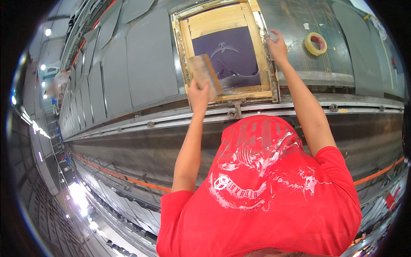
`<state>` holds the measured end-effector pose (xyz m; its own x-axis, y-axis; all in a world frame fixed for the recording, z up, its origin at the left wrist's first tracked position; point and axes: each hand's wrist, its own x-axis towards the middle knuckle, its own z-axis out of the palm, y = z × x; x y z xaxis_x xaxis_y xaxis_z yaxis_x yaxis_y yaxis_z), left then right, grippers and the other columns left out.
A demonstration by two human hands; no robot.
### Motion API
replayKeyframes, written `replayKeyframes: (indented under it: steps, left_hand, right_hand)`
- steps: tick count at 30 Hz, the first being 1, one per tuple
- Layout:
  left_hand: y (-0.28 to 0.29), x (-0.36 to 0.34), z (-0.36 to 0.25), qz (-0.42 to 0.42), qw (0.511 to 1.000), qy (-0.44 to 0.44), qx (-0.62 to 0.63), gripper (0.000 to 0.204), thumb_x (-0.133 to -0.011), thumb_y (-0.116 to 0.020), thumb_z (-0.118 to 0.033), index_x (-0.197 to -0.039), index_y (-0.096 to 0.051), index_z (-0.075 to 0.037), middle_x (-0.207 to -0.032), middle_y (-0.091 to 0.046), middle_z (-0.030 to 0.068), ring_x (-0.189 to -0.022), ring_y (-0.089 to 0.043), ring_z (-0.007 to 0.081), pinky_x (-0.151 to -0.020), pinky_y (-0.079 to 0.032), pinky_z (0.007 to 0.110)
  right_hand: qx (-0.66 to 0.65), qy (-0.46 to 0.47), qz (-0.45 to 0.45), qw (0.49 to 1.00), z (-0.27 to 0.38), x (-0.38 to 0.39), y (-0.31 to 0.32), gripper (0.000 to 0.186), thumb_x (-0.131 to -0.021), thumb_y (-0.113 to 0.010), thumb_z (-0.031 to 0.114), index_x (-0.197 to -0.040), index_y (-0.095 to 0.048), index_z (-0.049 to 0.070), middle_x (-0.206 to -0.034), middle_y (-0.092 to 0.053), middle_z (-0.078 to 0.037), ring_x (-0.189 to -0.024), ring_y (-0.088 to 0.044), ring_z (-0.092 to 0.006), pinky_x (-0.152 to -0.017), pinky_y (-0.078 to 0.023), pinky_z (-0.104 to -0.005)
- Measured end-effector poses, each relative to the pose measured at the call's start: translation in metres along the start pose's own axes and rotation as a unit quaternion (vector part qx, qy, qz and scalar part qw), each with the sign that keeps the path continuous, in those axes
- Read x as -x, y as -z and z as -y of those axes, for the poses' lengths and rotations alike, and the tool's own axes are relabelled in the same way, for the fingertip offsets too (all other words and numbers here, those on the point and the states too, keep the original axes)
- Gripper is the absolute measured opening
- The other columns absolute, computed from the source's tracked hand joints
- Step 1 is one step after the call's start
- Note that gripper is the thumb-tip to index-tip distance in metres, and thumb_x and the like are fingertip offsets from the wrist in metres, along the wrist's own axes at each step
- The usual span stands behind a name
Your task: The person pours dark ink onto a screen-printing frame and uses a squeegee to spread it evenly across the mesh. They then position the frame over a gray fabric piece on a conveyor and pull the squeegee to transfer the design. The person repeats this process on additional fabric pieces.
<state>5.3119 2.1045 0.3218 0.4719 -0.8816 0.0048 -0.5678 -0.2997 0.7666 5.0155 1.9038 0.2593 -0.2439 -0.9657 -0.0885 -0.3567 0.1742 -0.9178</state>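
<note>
- Grasping the squeegee (pixel 204 73), the left hand (pixel 199 95) is holding it slantwise over the left side of the frame (pixel 216 21).
- The right hand (pixel 278 48) is resting, curled, at the frame's right edge; its grip cannot be told.
- A tape roll (pixel 321 50) is lying farther right on the table (pixel 332 70).

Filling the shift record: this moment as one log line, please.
left hand: holding squeegee | right hand: at screen frame, right edge | tape roll: right of screen frame
</note>
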Motion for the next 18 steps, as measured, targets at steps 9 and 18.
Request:
replayKeyframes:
  steps: [9, 18]
  left_hand:
    - [-0.011, 0.012, 0.002, -0.059, 0.987, -0.049, -0.142, 0.045, -0.084, -0.068, -0.018, -0.126, -0.062, -0.003, -0.096, -0.07, 0.0273, -0.089, -0.068, 0.0459, -0.078, -0.053, 0.049]
    - [-0.065, -0.01, -0.072, 0.104, 0.966, -0.165, -0.169, 0.043, -0.084, -0.07, -0.02, -0.126, -0.065, -0.016, -0.092, -0.071, 0.0196, -0.089, -0.068, 0.0413, -0.077, -0.054, 0.047]
  right_hand:
    - [-0.009, -0.009, 0.004, 1.0, -0.003, 0.002, -0.004, 0.046, -0.086, -0.068, 0.032, -0.13, -0.06, 0.023, -0.09, -0.075, -0.011, -0.086, -0.071, -0.0286, -0.081, -0.053, -0.0399]
    - [-0.015, 0.002, 0.011, 1.0, -0.006, 0.001, -0.007, 0.047, -0.085, -0.067, 0.031, -0.131, -0.06, 0.021, -0.085, -0.073, -0.014, -0.082, -0.07, -0.032, -0.079, -0.052, -0.0424]
